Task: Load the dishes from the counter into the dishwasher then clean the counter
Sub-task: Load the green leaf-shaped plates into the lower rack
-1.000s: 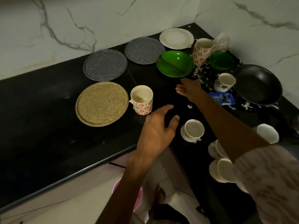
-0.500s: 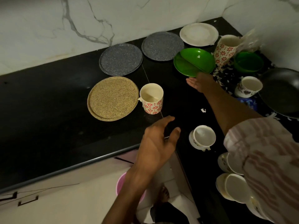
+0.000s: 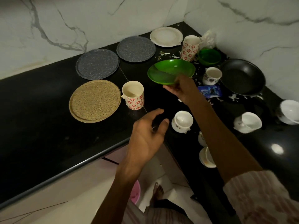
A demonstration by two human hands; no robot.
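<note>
Two hands, right hand [image 3: 181, 89] gripping tilted green plate [image 3: 168, 73], left hand [image 3: 148, 135] loosely open, holding nothing

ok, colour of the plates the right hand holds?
Green plates, gripped by the right hand; head view, the only one.

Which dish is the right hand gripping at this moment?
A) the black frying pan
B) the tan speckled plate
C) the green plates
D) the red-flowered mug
C: the right hand has its grip on the near rim of the green plates, which sit tilted, while the left hand hovers open over the counter edge holding nothing.
</note>
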